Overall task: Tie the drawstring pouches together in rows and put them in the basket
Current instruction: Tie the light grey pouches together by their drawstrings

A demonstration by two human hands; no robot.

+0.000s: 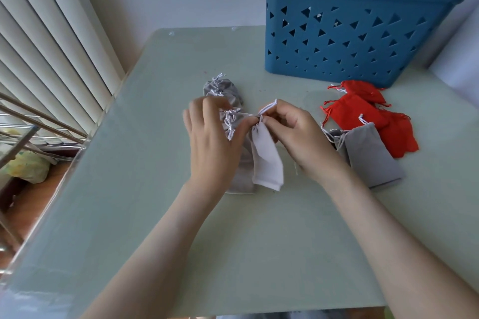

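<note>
A row of grey drawstring pouches (223,90) lies in the middle of the table, partly under my left hand (212,137). My left hand pinches the white cord at the neck of a pale grey pouch (267,160). My right hand (295,132) pinches a loop of the same white cord (267,107) just right of it. A loose grey pouch (370,155) lies to the right, with several red pouches (363,114) behind it. The blue basket (344,41) with triangular holes stands at the back right.
The pale green glass table (233,241) ends in a left edge near white vertical blinds (51,33). Below that edge there are a rack and a floor with a yellowish bag (26,167). A white wall is behind the basket.
</note>
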